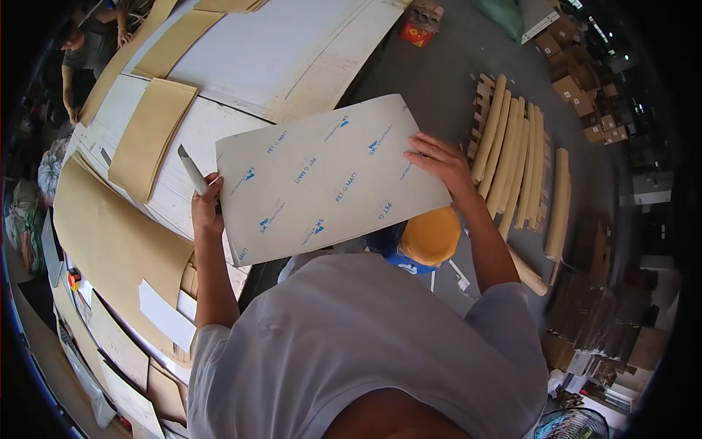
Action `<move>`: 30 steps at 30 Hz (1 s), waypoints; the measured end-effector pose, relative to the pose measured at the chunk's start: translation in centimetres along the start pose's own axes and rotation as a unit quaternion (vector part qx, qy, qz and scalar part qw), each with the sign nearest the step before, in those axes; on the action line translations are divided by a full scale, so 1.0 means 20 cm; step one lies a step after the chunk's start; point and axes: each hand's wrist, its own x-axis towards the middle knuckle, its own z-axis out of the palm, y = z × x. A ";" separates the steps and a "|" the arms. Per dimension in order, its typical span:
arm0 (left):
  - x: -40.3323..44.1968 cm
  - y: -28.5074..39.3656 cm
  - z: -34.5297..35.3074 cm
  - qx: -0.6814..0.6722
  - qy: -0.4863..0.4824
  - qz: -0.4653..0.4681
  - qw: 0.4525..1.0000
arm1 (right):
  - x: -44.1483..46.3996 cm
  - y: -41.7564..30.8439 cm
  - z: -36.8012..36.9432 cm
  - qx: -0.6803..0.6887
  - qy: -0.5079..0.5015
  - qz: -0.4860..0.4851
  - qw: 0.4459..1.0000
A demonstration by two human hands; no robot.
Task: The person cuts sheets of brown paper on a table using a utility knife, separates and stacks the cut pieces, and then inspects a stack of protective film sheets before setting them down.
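In front of my body is a rectangular stack of pale sheets (307,183), printed in blue with "PET-G MATT" and a logo, held slightly tilted near the table's edge. My left hand (208,208) is closed round a grey utility knife (192,170), its tip pointing up and away, and also meets the left edge of the sheets. My right hand (442,162) grips the right edge, fingers lying over the top face; its thumb is hidden. Several brown paper-covered sheets (152,135) lie on the white table (219,117) beyond my left hand.
A large brown sheet (110,219) curves along the left side. Another person (91,47) leans over the far left of the table. A stool with a yellow top (431,238) stands by my right side. Long brown rolls (512,157) lie on the floor at right, with cardboard boxes (578,91) behind.
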 end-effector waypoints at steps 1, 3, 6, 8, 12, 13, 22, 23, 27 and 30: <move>0.07 -0.01 0.05 0.009 0.017 -0.002 1.000 | 0.04 0.07 0.02 0.015 -0.005 0.010 1.000; 0.27 -0.05 0.02 0.022 0.049 -0.045 0.998 | 0.19 0.15 0.04 0.065 -0.050 0.029 0.996; 0.51 -0.10 0.02 0.073 0.049 -0.124 0.988 | 0.36 0.34 0.04 0.151 -0.146 0.076 0.975; 0.62 -0.16 0.02 0.028 0.022 -0.146 0.989 | 0.50 0.42 0.00 0.175 -0.177 0.134 0.959; 0.82 -0.23 0.10 -0.025 0.007 -0.203 0.979 | 0.66 0.53 -0.05 0.188 -0.227 0.427 0.855; 0.86 -0.21 0.14 -0.019 0.012 -0.215 0.976 | 0.66 0.59 -0.03 0.191 -0.226 0.422 0.857; 1.20 -0.14 0.49 -0.062 0.079 -0.154 0.983 | 0.89 1.29 0.31 0.495 -0.075 0.410 0.763; 1.24 -0.16 0.51 -0.067 0.092 -0.153 0.982 | 0.95 1.40 0.37 0.498 -0.088 0.407 0.761; 1.43 -0.22 0.62 -0.046 0.114 -0.120 0.985 | 1.20 1.90 0.69 0.560 -0.155 0.436 0.687; 1.47 -0.21 0.77 -0.049 0.254 -0.110 0.960 | 1.34 2.17 0.84 0.564 -0.196 0.486 0.638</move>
